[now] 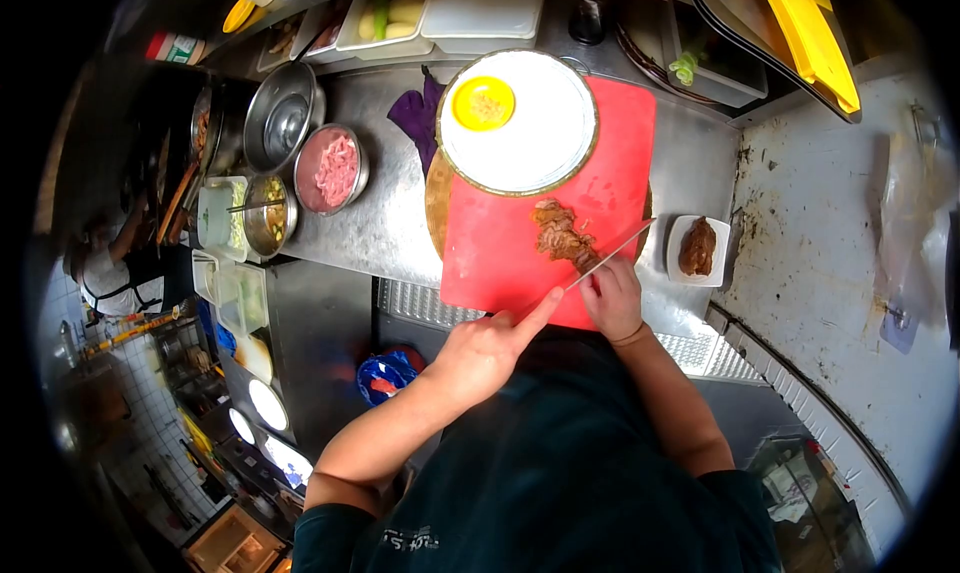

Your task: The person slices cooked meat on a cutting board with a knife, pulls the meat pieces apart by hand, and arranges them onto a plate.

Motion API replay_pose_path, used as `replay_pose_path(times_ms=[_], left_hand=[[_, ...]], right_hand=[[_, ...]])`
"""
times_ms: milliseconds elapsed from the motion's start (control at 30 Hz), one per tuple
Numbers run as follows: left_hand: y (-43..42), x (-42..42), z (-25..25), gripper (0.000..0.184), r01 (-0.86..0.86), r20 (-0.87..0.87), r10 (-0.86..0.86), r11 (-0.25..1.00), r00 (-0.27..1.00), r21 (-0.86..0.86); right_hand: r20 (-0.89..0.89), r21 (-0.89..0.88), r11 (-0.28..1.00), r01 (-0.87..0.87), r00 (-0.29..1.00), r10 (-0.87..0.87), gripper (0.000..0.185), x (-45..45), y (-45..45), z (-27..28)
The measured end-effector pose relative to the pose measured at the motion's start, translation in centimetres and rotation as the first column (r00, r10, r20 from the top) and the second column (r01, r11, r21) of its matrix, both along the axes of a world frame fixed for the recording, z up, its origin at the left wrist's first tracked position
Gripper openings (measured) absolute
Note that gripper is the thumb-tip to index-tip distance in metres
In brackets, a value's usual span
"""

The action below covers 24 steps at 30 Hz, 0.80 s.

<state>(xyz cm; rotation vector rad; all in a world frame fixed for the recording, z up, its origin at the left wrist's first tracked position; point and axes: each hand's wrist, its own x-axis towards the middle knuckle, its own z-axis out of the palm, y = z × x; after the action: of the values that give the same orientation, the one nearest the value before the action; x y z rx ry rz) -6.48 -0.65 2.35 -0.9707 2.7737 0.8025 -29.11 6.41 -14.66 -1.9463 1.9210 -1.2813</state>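
My left hand (484, 355) is closed around the handle of a knife (612, 254), its index finger stretched along the blade. The blade points up and to the right over the red cutting board (490, 253). Brown cooked meat (560, 235), cut in slices at its upper end, lies on the board. Against its lower end my right hand (614, 298) presses with bent fingers, right beside the blade. A large round white plate (545, 138) rests on the upper part of the board, with a small yellow dish (483, 104) of crumbly bits on it.
Right of the board, a white square dish (722, 251) holds a brown meat piece. Metal bowls (284, 121), one with raw pink meat (336, 171), stand at the left. A purple cloth (415, 118) lies behind. Another person (108, 273) is at far left.
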Motion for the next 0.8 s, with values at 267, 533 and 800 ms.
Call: replay_pose_path(times_ms=[267,533,800], left_hand=[[-0.3,-1.4,-0.4,0.095,0.005,0.017,-0.005,1.0,1.0,-0.007],[-0.4,-1.9,-3.9,0.094,0.024,0.005,-0.024,1.0,1.0,-0.012],[-1.6,-2.7,-5.4,0.092,-0.026,-0.042,0.028,0.999,0.999,0.046]], right_hand=[[0.005,-0.016,1.0,0.015,1.0,-0.015,0.033,0.0,-0.2,0.2],[0.0,-0.017,0.999,0.032,0.999,-0.032,0.032,0.0,-0.2,-0.1],[0.073,0.027,0.996,0.086,0.993,-0.088,0.025,-0.1,-0.1,0.1]])
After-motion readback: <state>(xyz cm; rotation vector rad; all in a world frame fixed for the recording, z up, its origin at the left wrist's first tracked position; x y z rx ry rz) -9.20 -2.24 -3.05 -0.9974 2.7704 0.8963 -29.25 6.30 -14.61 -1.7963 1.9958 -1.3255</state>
